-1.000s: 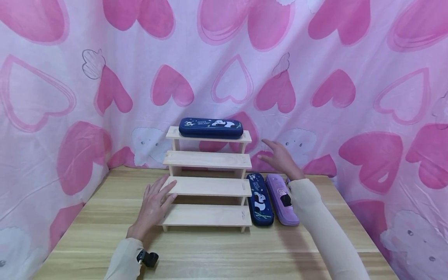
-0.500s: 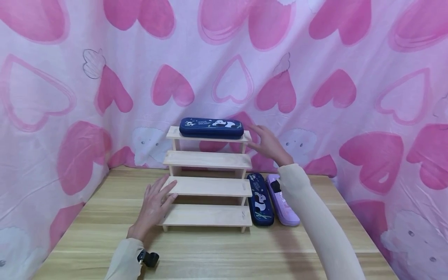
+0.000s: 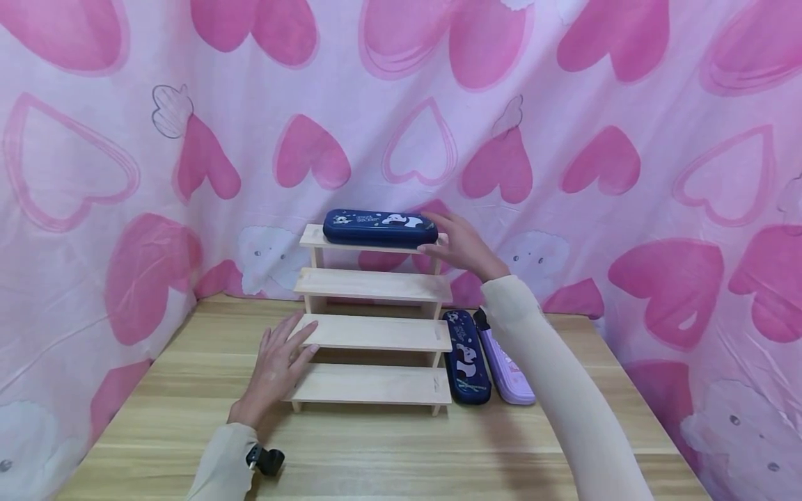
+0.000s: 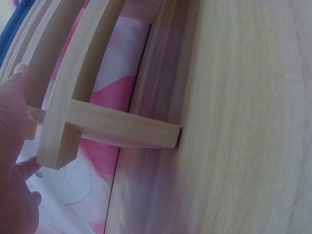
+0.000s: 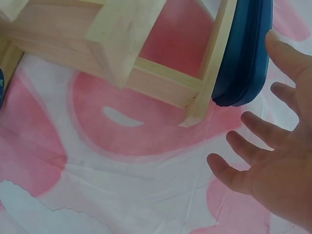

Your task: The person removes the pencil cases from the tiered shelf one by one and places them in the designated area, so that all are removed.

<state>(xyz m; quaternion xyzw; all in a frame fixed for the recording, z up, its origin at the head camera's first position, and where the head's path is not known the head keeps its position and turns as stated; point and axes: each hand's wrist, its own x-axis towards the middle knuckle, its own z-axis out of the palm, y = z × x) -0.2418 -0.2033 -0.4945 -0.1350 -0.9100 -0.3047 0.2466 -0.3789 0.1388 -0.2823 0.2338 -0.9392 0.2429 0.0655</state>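
Note:
A navy blue pencil case [image 3: 379, 228] with panda prints lies lengthwise on the top step of a pale wooden stepped rack [image 3: 372, 282]. My right hand [image 3: 460, 240] is at the right end of this case. In the right wrist view its fingers [image 5: 265, 130] are spread, with the thumb tip close to the case's side; whether it touches cannot be told. My left hand [image 3: 276, 369] rests at the rack's left side, fingertips on the edge of the second step from the bottom.
Right of the rack, a second navy panda pencil case [image 3: 466, 362] and a purple pencil case [image 3: 510, 376] lie side by side on the wooden table [image 3: 376, 456]. My right forearm partly covers the purple one. A pink heart-patterned curtain [image 3: 567, 83] hangs behind.
My right hand has moved left and slightly up, from the space right of the rack to the right end of the top pencil case. The left hand has stayed in place.

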